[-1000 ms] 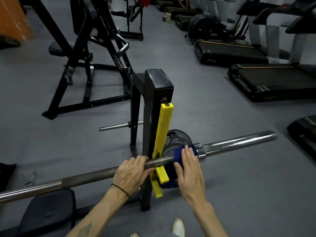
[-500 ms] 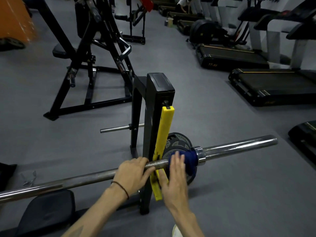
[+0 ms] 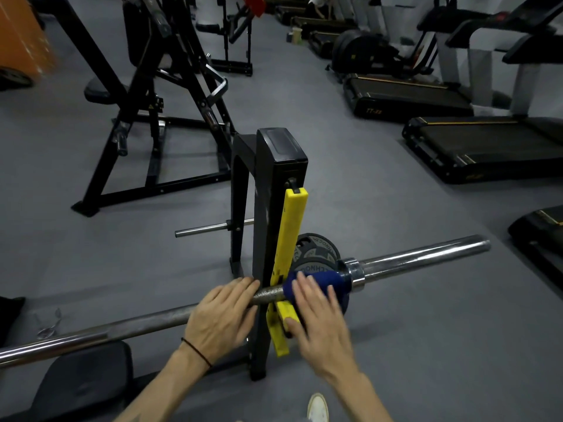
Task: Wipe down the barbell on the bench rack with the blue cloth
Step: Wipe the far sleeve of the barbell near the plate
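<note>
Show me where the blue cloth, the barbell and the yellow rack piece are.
blue cloth (image 3: 320,280), head view, top of the wrap.
barbell (image 3: 426,255), head view, chrome sleeve.
yellow rack piece (image 3: 291,226), head view, upper face.

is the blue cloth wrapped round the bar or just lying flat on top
Wrapped round: the blue cloth curves over and down both sides of the barbell beside the collar, with the right hand pressing it. The underside is hidden.
</note>
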`<action>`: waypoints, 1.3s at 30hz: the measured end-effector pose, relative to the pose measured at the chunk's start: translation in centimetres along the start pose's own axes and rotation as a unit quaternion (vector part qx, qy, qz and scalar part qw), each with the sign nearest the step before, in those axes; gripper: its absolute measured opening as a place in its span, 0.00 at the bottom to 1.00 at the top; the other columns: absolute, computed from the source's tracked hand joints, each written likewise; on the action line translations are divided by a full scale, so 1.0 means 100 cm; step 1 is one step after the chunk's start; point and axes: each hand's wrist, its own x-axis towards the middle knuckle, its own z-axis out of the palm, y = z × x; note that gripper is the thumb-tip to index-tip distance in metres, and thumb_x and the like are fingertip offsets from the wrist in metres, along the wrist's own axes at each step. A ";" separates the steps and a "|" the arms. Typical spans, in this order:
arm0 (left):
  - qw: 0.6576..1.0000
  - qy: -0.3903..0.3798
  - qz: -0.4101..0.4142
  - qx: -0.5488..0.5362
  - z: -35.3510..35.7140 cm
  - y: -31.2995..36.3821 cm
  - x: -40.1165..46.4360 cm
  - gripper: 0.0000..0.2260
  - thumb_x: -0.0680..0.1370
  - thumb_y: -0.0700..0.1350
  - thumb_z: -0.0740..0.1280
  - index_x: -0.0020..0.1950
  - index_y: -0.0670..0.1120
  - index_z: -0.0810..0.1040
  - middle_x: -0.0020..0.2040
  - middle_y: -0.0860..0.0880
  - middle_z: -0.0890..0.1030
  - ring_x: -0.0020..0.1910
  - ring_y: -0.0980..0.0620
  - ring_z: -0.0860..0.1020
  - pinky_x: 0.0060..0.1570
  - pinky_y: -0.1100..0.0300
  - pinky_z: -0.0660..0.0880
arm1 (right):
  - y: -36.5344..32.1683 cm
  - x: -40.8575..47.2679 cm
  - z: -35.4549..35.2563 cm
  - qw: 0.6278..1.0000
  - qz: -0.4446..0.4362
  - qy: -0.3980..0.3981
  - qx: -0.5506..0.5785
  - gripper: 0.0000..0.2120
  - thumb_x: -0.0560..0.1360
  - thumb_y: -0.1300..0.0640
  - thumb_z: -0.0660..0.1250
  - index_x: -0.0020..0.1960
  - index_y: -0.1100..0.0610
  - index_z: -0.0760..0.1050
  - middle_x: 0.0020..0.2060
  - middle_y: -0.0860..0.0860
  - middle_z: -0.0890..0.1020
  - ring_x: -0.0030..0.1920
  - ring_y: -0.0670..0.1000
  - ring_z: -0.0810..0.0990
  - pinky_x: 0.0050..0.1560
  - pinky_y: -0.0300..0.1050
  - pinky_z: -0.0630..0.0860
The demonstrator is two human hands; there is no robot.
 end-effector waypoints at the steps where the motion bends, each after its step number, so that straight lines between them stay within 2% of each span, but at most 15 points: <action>1: 1.000 -0.004 0.002 0.009 -0.001 -0.001 -0.001 0.21 0.80 0.51 0.63 0.70 0.43 0.77 0.67 0.44 0.79 0.61 0.46 0.80 0.60 0.52 0.74 | 0.018 0.001 -0.005 1.000 0.007 0.008 -0.018 0.31 0.87 0.39 0.46 0.82 0.56 0.60 0.83 0.49 0.58 0.83 0.50 0.56 0.81 0.54 0.50; 3: 1.000 -0.013 -0.007 0.019 0.000 0.001 -0.001 0.22 0.81 0.52 0.61 0.72 0.43 0.75 0.69 0.44 0.77 0.64 0.46 0.78 0.62 0.51 0.73 | 0.034 0.002 -0.011 0.997 0.077 0.023 -0.003 0.31 0.87 0.39 0.45 0.83 0.56 0.57 0.83 0.48 0.54 0.83 0.49 0.52 0.82 0.51 0.47; 6: 0.999 -0.012 -0.023 0.025 0.003 0.004 0.000 0.23 0.82 0.53 0.60 0.73 0.43 0.74 0.71 0.44 0.76 0.66 0.46 0.77 0.63 0.50 0.72 | -0.013 0.007 0.002 0.984 0.156 0.020 0.084 0.36 0.85 0.33 0.42 0.84 0.56 0.49 0.84 0.47 0.46 0.83 0.47 0.42 0.81 0.50 0.42; 8: 0.999 -0.004 -0.013 0.030 0.002 0.002 0.000 0.22 0.82 0.53 0.60 0.73 0.43 0.74 0.70 0.44 0.76 0.65 0.45 0.78 0.63 0.51 0.72 | -0.036 0.001 0.005 0.992 0.087 -0.028 0.087 0.37 0.84 0.32 0.42 0.84 0.56 0.49 0.84 0.48 0.46 0.83 0.48 0.41 0.81 0.48 0.41; 11: 1.000 0.003 0.003 0.030 0.001 0.001 -0.003 0.21 0.82 0.52 0.60 0.71 0.43 0.76 0.69 0.43 0.78 0.64 0.45 0.79 0.63 0.51 0.71 | 0.006 -0.004 -0.008 0.999 -0.011 -0.024 -0.035 0.33 0.87 0.37 0.45 0.83 0.56 0.58 0.83 0.49 0.56 0.83 0.50 0.54 0.81 0.50 0.48; 14: 0.999 0.001 -0.010 0.035 0.004 0.003 -0.002 0.20 0.83 0.53 0.60 0.69 0.43 0.78 0.67 0.44 0.79 0.63 0.45 0.79 0.62 0.51 0.74 | 0.042 -0.006 -0.017 0.995 0.087 0.019 -0.035 0.31 0.87 0.39 0.44 0.83 0.55 0.57 0.84 0.45 0.52 0.83 0.49 0.54 0.82 0.51 0.44; 17: 0.999 0.001 -0.023 0.044 0.004 0.003 0.001 0.19 0.83 0.54 0.60 0.66 0.43 0.80 0.64 0.44 0.81 0.60 0.46 0.80 0.58 0.51 0.77 | -0.009 0.003 0.004 0.987 0.154 0.033 0.040 0.35 0.86 0.35 0.43 0.84 0.57 0.52 0.84 0.49 0.50 0.84 0.49 0.45 0.81 0.53 0.45; 21: 0.998 -0.007 -0.003 0.059 0.003 0.003 0.000 0.21 0.83 0.57 0.60 0.64 0.43 0.80 0.50 0.47 0.81 0.44 0.48 0.79 0.44 0.53 0.77 | -0.026 0.000 0.004 1.000 0.018 -0.023 -0.003 0.35 0.86 0.35 0.44 0.83 0.56 0.57 0.84 0.50 0.54 0.83 0.49 0.50 0.81 0.51 0.46; 25: 0.995 -0.024 -0.053 0.074 0.002 0.004 0.009 0.21 0.82 0.62 0.59 0.52 0.47 0.81 0.37 0.50 0.76 0.32 0.50 0.74 0.30 0.54 0.71 | 0.029 -0.001 -0.013 0.992 0.120 0.043 -0.016 0.31 0.87 0.38 0.44 0.82 0.55 0.61 0.82 0.46 0.57 0.83 0.46 0.52 0.82 0.49 0.39; 28: 0.993 -0.038 -0.093 0.061 0.003 0.005 0.018 0.24 0.81 0.64 0.54 0.40 0.48 0.79 0.29 0.51 0.74 0.23 0.49 0.73 0.23 0.55 0.68 | -0.008 0.008 0.003 0.975 0.197 0.061 0.077 0.36 0.85 0.34 0.42 0.83 0.55 0.53 0.84 0.49 0.53 0.83 0.45 0.44 0.82 0.47 0.38; 30: 0.988 -0.098 -0.112 0.045 -0.004 0.005 0.027 0.28 0.82 0.65 0.50 0.37 0.48 0.77 0.25 0.50 0.74 0.20 0.48 0.73 0.19 0.58 0.66 | -0.040 0.005 0.014 0.980 0.159 0.033 0.118 0.37 0.84 0.32 0.42 0.84 0.56 0.51 0.84 0.48 0.50 0.83 0.47 0.43 0.82 0.48 0.39; 32: 0.978 -0.179 -0.091 0.061 -0.015 0.005 0.039 0.27 0.84 0.63 0.46 0.45 0.50 0.79 0.30 0.49 0.78 0.27 0.48 0.79 0.23 0.57 0.69 | -0.039 -0.004 0.010 0.997 0.053 -0.007 0.064 0.35 0.85 0.34 0.44 0.83 0.55 0.56 0.84 0.48 0.54 0.84 0.48 0.48 0.82 0.50 0.43; 34: 0.957 -0.257 -0.130 0.017 -0.020 0.001 0.050 0.24 0.84 0.62 0.45 0.55 0.52 0.77 0.41 0.49 0.80 0.43 0.48 0.82 0.36 0.54 0.71 | -0.006 -0.001 -0.002 1.000 0.004 0.003 -0.008 0.31 0.86 0.37 0.46 0.81 0.54 0.65 0.81 0.48 0.62 0.82 0.49 0.58 0.81 0.54 0.47; 36: 0.929 -0.323 -0.177 -0.049 -0.025 -0.003 0.061 0.27 0.83 0.65 0.44 0.50 0.51 0.78 0.41 0.50 0.78 0.44 0.46 0.80 0.42 0.54 0.69 | 0.027 0.009 -0.015 0.997 0.058 0.043 -0.025 0.30 0.86 0.38 0.46 0.78 0.54 0.70 0.79 0.48 0.68 0.80 0.47 0.63 0.82 0.55 0.45; 39: 0.933 -0.313 -0.171 -0.046 -0.026 -0.001 0.058 0.28 0.82 0.65 0.42 0.47 0.51 0.77 0.39 0.50 0.77 0.42 0.46 0.80 0.41 0.53 0.70 | 0.021 0.015 -0.011 0.984 0.165 0.066 0.023 0.34 0.85 0.35 0.41 0.80 0.56 0.64 0.80 0.48 0.64 0.82 0.44 0.54 0.82 0.54 0.40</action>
